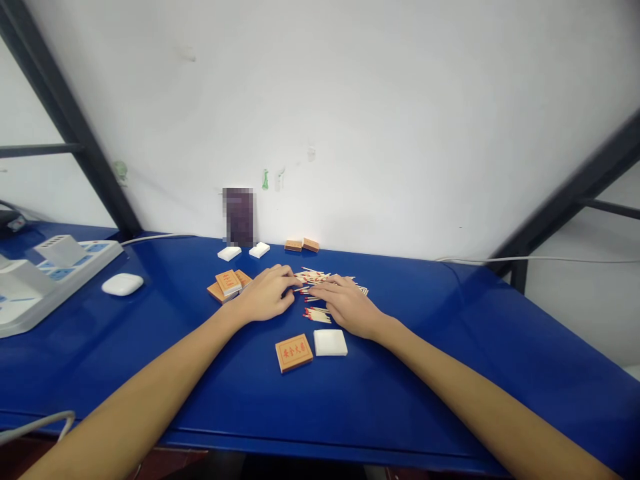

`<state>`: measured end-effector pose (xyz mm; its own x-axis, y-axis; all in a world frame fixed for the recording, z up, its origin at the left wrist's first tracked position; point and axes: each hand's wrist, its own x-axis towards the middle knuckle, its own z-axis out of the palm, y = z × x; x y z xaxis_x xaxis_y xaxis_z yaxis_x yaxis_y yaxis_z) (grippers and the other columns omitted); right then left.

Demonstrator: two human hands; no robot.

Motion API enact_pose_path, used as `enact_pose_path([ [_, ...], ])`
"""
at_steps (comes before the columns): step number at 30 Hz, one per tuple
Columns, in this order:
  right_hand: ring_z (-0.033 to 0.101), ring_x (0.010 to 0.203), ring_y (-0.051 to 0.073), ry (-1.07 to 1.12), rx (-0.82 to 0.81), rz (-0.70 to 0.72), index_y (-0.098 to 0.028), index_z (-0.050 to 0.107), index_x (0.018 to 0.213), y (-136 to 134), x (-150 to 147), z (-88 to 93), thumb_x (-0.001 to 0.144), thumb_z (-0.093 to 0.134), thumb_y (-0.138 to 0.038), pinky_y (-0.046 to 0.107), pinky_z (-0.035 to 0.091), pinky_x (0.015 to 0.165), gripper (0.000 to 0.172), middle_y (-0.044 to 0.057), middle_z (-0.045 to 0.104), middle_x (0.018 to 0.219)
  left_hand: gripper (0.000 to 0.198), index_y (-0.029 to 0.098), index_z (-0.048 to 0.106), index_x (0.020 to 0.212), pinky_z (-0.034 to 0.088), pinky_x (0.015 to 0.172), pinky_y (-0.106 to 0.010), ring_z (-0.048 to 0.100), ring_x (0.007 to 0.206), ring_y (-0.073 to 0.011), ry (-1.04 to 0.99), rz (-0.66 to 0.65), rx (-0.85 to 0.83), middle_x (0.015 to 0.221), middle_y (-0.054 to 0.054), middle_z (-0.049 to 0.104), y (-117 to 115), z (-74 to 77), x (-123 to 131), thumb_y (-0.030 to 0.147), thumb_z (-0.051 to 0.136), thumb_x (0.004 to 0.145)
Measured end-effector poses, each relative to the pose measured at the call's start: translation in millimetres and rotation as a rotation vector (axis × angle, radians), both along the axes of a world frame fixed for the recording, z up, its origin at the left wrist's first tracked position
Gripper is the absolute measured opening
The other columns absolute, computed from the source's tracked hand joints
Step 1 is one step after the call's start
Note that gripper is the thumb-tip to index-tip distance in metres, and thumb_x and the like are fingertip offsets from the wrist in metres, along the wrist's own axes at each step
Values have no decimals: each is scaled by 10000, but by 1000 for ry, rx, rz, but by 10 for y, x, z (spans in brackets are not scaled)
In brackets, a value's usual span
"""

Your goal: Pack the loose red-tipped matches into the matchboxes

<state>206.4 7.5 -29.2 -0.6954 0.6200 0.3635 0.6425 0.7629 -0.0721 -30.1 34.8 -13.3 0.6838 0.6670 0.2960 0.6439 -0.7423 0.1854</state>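
Over the loose pile of red-tipped matchsticks [313, 275], my two hands come close together on the blue tabletop. My left hand [267, 293] is closed, with its fingertips at one end of a single matchstick [301, 289]. My right hand [347, 303] lies with fingers stretched over the pile, its fingertips by that matchstick's other end, partly hiding the matches. A small bunch of matchsticks [317, 315] lies below the right fingers. Nearer me are an orange matchbox sleeve [294, 353] and a white matchbox tray [331, 343], side by side.
Several orange matchboxes [229, 283] are stacked left of my left hand. White trays [259, 250] and two orange boxes [293, 245] sit along the wall. A white case [123, 284] and a power strip [60, 277] with plugs stand at left. Dark metal bars [565, 193] slant beside the desk.
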Motion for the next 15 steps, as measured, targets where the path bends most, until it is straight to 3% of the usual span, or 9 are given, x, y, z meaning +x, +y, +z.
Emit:
enact_pose_path([
  [7,556,925,243,115,39,-51,-189,664,1155,-3,-2,-31,907,475,-89,401,442,825,328,95,713,969,329,212,665,1119,437,859,-370,536,942,-221,25,-25,14,997,-69,577,15,-3,-1,171,449,874],
  [15,598,964,218,237,-42,35,-205,673,1102,35,34,-57,914,431,-57,404,457,879,340,75,710,1036,330,213,666,1105,432,839,-364,539,940,-215,3,-19,19,988,-65,576,10,10,-2,166,403,913],
])
